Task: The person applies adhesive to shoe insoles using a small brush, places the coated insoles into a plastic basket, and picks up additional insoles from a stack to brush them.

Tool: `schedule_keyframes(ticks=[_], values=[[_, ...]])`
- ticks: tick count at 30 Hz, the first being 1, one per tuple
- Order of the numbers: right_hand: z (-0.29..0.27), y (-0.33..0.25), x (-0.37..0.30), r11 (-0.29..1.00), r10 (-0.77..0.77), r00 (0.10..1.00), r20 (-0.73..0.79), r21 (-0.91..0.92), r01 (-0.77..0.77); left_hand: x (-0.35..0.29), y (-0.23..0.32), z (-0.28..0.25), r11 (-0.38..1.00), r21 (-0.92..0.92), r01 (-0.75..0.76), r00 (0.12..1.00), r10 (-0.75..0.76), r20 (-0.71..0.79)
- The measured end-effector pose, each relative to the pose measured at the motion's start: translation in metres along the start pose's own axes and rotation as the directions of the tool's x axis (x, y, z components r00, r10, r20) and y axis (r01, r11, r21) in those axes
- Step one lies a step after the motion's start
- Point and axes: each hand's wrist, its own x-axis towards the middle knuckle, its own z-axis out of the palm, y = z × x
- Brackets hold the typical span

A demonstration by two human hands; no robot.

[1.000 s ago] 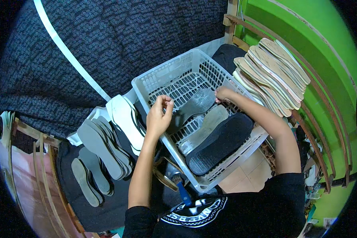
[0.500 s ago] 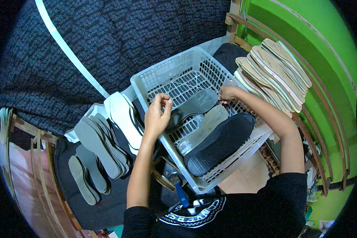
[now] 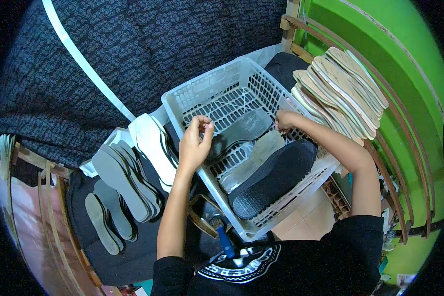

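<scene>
My left hand (image 3: 196,141) is raised over the left rim of a white plastic crate (image 3: 217,79), its fingers loosely curled toward the thumb with nothing visible in them. Over the crate's right side, my right hand (image 3: 284,121) has its fingers closed near the end of a shiny dark grey shoe sole (image 3: 249,126). Whether it holds something small I cannot make out. Nearer to me lie a lighter grey sole (image 3: 254,160) and a large black ribbed sole (image 3: 276,180). The dark sole's left end is partly hidden behind my left hand.
Stacked grey soles (image 3: 123,180) and white soles (image 3: 153,143) lie on dark cloth at the left. Beige insoles (image 3: 343,91) are piled beyond the crate's right side. A blue-handled brush (image 3: 226,241) stands before me. Curved wooden slats (image 3: 404,138) line the green wall.
My right hand has shifted slightly to the right, away from the end of the dark grey sole. My left hand and the soles have hardly moved.
</scene>
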Motion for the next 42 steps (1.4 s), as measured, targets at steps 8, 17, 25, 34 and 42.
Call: schedule_keyframes(ticks=[8,17,25,34,42], values=[[-0.014,-0.018,-0.022,0.97,-0.102,0.99,-0.093,-0.229,0.079,0.004,-0.006,0.001,1.0,0.003,-0.027,0.999,0.027,-0.033],[-0.033,-0.09,-0.071,0.966,-0.247,0.924,-0.291,-0.151,0.211,-0.023,-0.033,-0.017,0.914,-0.378,-0.144,0.958,0.033,-0.285],[0.007,-0.224,-0.146,0.8,-0.598,0.643,-0.479,-0.303,0.518,-0.102,-0.031,-0.111,0.971,-0.111,-0.212,0.928,0.164,-0.335],[0.103,-0.377,-0.178,0.483,-0.874,0.447,-0.19,-0.437,0.759,-0.21,-0.071,-0.244,0.997,-0.026,-0.066,0.814,0.039,-0.58],[0.19,-0.464,-0.189,0.415,-0.891,0.454,0.014,-0.381,0.826,-0.266,-0.164,-0.338,0.972,-0.183,0.148,0.718,-0.233,-0.655]])
